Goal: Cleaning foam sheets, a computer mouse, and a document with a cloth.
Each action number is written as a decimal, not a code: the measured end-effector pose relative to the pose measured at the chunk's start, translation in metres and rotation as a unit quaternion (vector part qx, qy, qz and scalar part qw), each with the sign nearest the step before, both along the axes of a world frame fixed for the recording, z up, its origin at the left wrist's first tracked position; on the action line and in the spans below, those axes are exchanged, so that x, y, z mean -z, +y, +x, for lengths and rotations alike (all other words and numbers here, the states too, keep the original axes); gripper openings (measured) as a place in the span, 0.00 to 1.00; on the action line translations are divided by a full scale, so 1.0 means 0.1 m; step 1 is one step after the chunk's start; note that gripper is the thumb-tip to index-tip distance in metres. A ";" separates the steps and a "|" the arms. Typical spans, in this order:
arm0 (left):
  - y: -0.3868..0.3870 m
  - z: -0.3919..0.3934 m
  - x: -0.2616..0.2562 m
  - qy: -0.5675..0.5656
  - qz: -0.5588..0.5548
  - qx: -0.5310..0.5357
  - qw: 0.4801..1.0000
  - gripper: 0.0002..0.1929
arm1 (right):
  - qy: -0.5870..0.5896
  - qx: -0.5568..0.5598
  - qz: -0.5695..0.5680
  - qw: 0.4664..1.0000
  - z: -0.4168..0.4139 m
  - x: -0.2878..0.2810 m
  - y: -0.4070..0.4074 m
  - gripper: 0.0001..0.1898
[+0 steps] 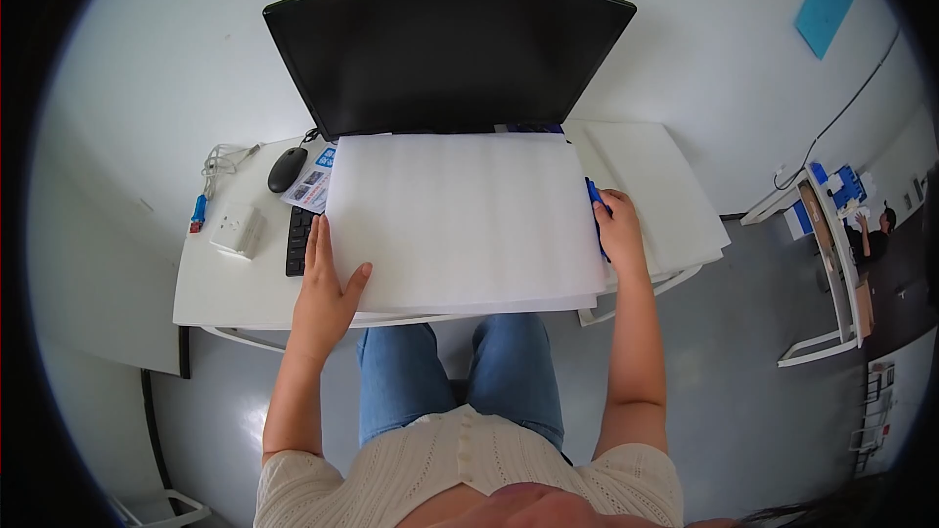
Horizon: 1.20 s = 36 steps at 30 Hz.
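Observation:
A stack of large white sheets [462, 227], foam or paper, lies before me and overhangs the front edge of the table. My left hand [329, 290] rests flat along its left side, the thumb spread over the top sheet and nothing in its grasp. Beyond the stack's right edge, my right hand [620, 227] grips a long blue tool [593, 194]. Fingers cover part of that tool, so its exact kind is unclear. The tool lies along the sheets' right edge; whether it touches them cannot be told.
Behind the sheets stands a black monitor [451, 55]. Left on the white table [198, 286] are a mouse [287, 169], a partly covered keyboard [296, 242], a printed leaflet [308, 191], a white socket block [236, 229] and a cable [214, 165]. Another person [873, 235] is far right.

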<state>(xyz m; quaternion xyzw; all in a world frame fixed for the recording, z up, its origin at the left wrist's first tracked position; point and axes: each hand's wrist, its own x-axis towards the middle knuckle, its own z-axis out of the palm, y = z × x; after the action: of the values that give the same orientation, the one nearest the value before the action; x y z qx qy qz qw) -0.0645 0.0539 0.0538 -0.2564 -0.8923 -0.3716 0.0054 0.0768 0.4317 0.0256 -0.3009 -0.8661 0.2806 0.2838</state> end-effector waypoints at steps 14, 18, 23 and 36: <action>0.28 0.38 -0.06 0.305 -0.125 0.290 0.898 0.39 | 0.014 0.172 0.025 0.985 1.35 -0.33 -0.85 0.09; 0.34 0.33 0.01 0.302 -0.092 0.295 0.902 0.32 | -0.117 -0.064 -0.079 0.988 1.34 -0.34 -1.13 0.09; 0.36 0.29 -0.03 0.305 -0.046 0.296 0.904 0.27 | -0.038 -0.061 -0.010 0.997 1.00 -0.21 -1.21 0.09; 0.40 0.30 0.08 0.336 0.000 0.272 0.901 0.16 | 0.064 0.175 -0.090 0.978 1.44 -0.32 -0.53 0.13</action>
<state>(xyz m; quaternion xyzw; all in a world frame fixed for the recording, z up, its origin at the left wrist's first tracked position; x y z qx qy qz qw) -0.0350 0.0936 0.0455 -0.5993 -0.7325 -0.2506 0.2039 0.2207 0.3788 0.0571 -0.4530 -0.7514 0.3221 0.3555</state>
